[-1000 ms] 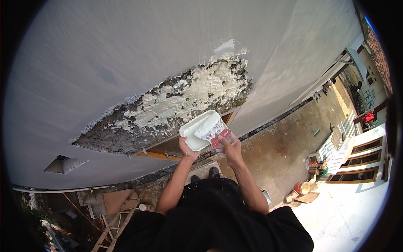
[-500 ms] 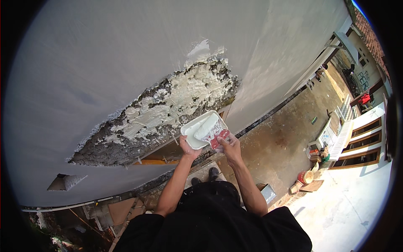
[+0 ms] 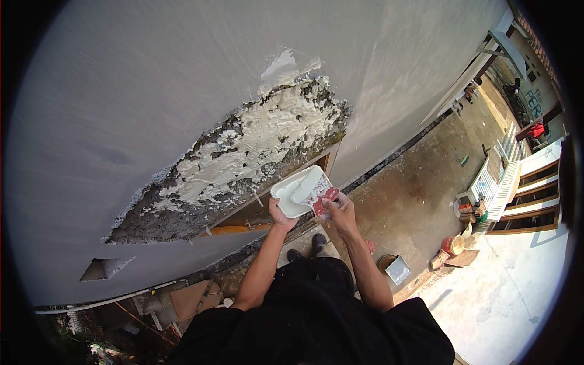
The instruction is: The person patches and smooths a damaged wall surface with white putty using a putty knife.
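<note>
My left hand [image 3: 281, 217] grips the near left edge of a shallow white tray [image 3: 285, 194], held in front of me close to the wall. White paste coats the tray's inside. In my right hand [image 3: 342, 215] is a scraper with a red grip [image 3: 326, 199], its paste-covered blade lying over the tray. The fingers are closed around the red grip. Beyond the tray, a long rough patch of white filler [image 3: 261, 131] covers broken masonry in the grey wall [image 3: 182, 79]. Dark crumbly gaps show through the filler.
A wooden-framed opening [image 3: 243, 219] lies below the patch. A small notch [image 3: 106, 267] is cut in the wall at lower left. On the ground to the right are a rectangular container [image 3: 398, 270], a red bucket [image 3: 453, 244] and a bench [image 3: 490, 176]. Boards and debris [image 3: 188, 298] lie at lower left.
The view has shifted slightly, and both hands with the tray and scraper appear a little farther right. The scraper stays over the tray, and both grips are kept.
</note>
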A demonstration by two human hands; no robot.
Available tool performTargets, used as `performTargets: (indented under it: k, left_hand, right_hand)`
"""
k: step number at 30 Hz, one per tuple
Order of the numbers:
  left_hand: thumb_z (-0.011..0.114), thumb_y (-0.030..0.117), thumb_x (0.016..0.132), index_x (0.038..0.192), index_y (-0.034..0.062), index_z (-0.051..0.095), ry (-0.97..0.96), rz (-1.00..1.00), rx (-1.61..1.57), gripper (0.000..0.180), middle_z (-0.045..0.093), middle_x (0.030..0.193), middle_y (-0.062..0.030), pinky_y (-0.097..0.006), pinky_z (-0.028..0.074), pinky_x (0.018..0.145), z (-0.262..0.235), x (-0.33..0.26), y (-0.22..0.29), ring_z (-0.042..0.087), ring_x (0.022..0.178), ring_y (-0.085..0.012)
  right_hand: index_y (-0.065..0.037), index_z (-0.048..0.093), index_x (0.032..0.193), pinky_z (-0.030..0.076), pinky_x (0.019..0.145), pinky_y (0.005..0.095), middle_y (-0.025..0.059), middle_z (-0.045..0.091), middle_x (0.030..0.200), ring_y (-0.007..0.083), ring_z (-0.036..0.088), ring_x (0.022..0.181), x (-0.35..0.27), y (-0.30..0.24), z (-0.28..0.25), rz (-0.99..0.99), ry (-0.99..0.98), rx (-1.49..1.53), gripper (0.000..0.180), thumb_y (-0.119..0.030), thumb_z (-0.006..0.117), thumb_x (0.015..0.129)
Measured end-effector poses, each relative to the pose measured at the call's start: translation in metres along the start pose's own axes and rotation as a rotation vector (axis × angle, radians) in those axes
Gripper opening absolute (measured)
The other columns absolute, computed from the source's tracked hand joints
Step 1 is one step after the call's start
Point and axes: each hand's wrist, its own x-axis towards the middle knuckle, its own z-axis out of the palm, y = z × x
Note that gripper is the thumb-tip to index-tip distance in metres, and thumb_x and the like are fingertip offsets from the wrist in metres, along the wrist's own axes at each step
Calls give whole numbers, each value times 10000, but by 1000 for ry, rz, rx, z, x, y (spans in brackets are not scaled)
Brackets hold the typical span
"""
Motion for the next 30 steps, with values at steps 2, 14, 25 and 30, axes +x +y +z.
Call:
performTargets:
  k: [2,14,25,30]
  left_hand:
    - [451,436,685,1334,76,422,14,5,9,743,481,1326,-124,-484,358,1015,-1,2,0,460,1215,-322]
    - [436,444,716,1318,67,440,60,14,-30,710,507,1298,-123,-486,368,997,-14,29,18,485,1183,-331]
    - [449,491,684,1300,146,469,120,1,-2,707,511,1283,-100,-523,388,959,-36,36,28,488,1167,-327]
    - [434,506,694,1298,161,463,137,3,20,696,507,1281,-97,-564,388,943,-42,36,27,477,1182,-342]
  right_hand:
    - [2,580,1072,536,603,240,73,671,891,119,647,689,4,-2,2,27,19,18,208,-22,581,865]
    - [-6,557,1123,559,572,273,83,664,929,151,658,692,27,7,28,85,-21,60,263,-38,592,864]
    - [-32,553,1103,547,570,269,71,658,890,161,654,676,45,-5,57,80,10,98,237,-44,587,868]
    - [9,547,1044,550,575,270,99,652,882,174,654,681,65,-28,94,31,34,117,182,-24,571,866]
